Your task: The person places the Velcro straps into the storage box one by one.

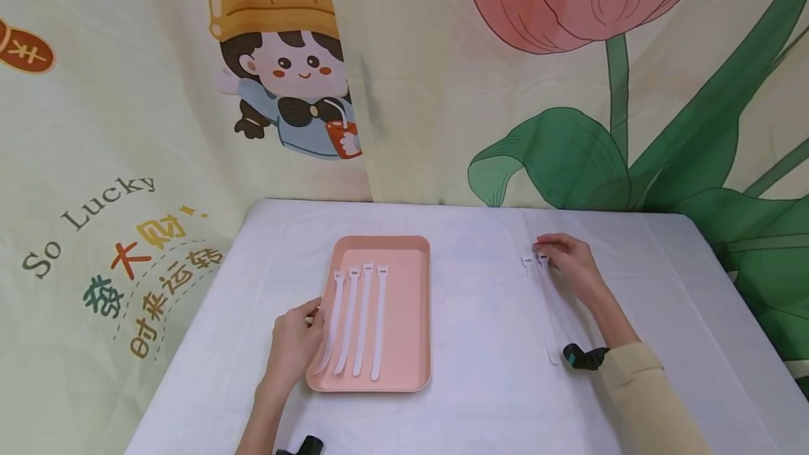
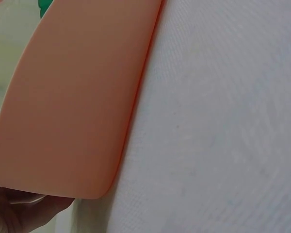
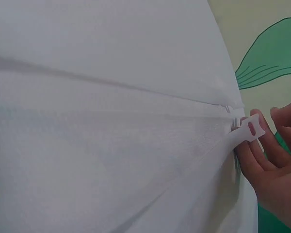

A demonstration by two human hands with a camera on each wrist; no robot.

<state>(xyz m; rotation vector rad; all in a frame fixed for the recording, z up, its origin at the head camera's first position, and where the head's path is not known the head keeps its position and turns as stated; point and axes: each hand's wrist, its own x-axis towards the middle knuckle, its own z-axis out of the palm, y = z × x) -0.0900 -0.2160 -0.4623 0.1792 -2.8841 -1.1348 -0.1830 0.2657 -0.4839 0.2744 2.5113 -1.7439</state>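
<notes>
A pink tray (image 1: 407, 314) lies on the white-covered table with several white slotted straps (image 1: 379, 321) side by side in it. My left hand (image 1: 296, 339) grips the tray's left edge; in the left wrist view its fingers (image 2: 41, 213) wrap near a corner of the tray wall (image 2: 77, 97). Right of the tray, my right hand (image 1: 571, 262) holds a white strap by its slotted head (image 3: 252, 128), raised off the cloth in the right wrist view. Close beside it, another strap (image 1: 529, 269) lies on the cloth.
The white tablecloth (image 1: 480, 343) has creases running lengthwise. A printed curtain (image 1: 417, 90) hangs behind the table's back edge. Black wrist cameras (image 1: 584, 357) sit on both arms.
</notes>
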